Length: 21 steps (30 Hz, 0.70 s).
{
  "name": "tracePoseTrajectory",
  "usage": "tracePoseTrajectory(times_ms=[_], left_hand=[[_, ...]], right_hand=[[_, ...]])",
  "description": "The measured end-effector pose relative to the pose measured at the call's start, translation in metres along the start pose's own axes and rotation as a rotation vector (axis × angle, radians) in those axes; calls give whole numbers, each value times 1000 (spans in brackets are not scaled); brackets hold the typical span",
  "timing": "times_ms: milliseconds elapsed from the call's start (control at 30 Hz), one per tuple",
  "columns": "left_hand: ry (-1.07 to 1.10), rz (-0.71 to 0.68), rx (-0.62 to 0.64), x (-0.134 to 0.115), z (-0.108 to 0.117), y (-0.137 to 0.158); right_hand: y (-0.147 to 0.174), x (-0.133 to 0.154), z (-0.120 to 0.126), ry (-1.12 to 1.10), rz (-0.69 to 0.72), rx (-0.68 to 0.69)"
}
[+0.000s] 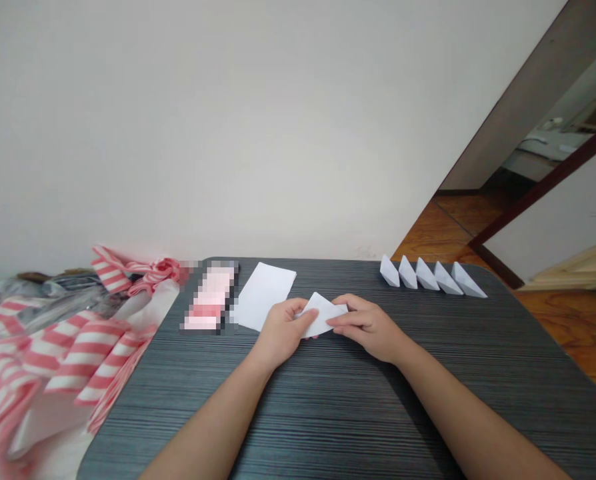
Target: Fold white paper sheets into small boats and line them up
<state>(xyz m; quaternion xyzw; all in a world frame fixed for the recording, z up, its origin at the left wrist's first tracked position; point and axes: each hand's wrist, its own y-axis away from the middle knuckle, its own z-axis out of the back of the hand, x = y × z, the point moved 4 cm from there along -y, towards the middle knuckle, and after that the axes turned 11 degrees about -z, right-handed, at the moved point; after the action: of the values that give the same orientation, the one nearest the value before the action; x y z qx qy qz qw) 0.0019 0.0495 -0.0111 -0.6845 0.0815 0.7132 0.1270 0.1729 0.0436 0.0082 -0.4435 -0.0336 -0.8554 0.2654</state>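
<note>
Between my two hands is a partly folded piece of white paper [320, 313], its pointed corner facing away from me. My left hand [284, 333] pinches its left side, thumb on top. On the right side, my right hand [368, 325] grips the paper between thumb and fingers. Just beyond my left hand lies a stack of flat white paper sheets [265, 293]. At the far right of the table several folded paper boats [428, 275] stand in a slanting row. The underside of the held paper is hidden.
The dark wood-grain table [298, 413] reaches a pale wall [278, 133]. A pixelated rectangular object [211, 297] lies at the table's far left. Red-and-white striped cloth [83, 350] is heaped left of the table. Wooden floor [435, 230] and a doorway show at right.
</note>
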Motion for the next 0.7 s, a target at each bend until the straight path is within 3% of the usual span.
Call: tracePoseTrajectory(times_ms=[200, 467, 700], left_hand=[[-89, -25, 96, -10, -2, 1], [34, -28, 94, -6, -6, 2], [-133, -65, 103, -6, -3, 1]], right_hand=[[-1, -2, 2, 1, -81, -89], [-1, -3, 4, -11, -66, -129], [-1, -2, 4, -19, -84, -112]])
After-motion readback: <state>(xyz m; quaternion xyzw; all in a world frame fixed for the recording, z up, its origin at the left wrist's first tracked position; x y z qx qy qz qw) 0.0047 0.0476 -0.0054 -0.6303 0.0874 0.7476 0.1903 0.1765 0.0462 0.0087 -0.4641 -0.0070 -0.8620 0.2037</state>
